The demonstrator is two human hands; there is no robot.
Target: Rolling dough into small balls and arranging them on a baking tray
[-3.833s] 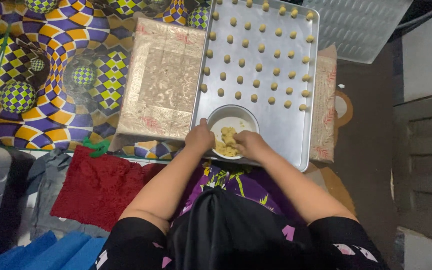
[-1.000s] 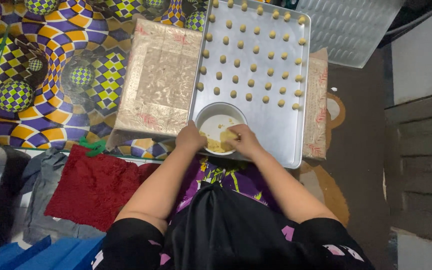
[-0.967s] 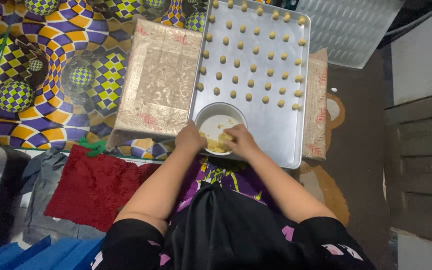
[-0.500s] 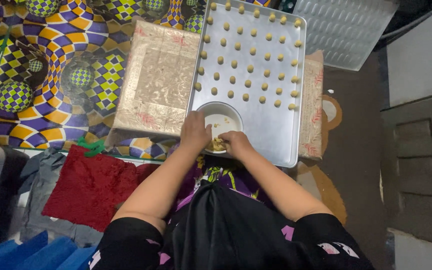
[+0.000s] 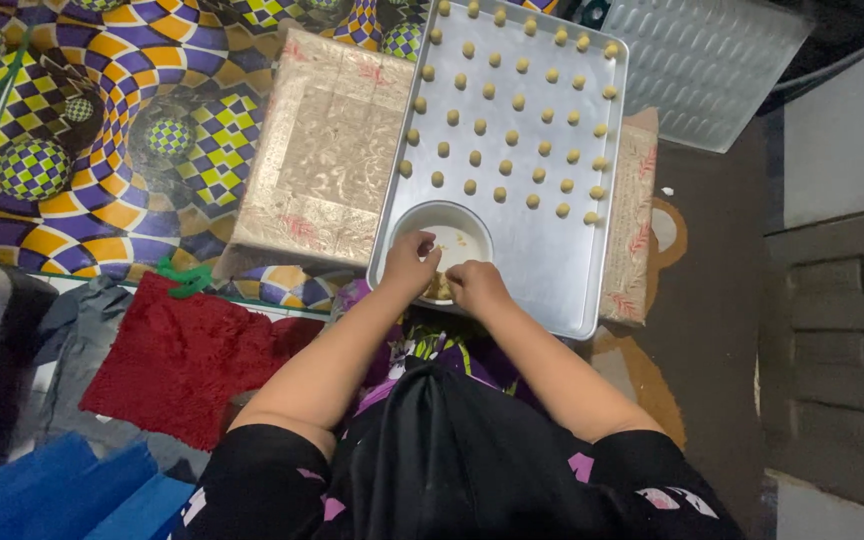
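Hands, left [image 5: 408, 266] & right [image 5: 476, 287], pinch dough [image 5: 440, 288] in upright round bowl [image 5: 422, 220].

Both forearms bare, reaching forward from the torso and converging ahead of the body; elbows bent and spread wide, upper arms in short black sleeves; left hand [image 5: 410, 266] knuckles up, fingers curled downward, tips bunched in a loose pinch; right hand [image 5: 476, 286] just beside it, slightly nearer the body, back of hand up, fingers folded under and hidden from view; the two hands nearly touching; wrists about level, right wrist angled inward toward the left.
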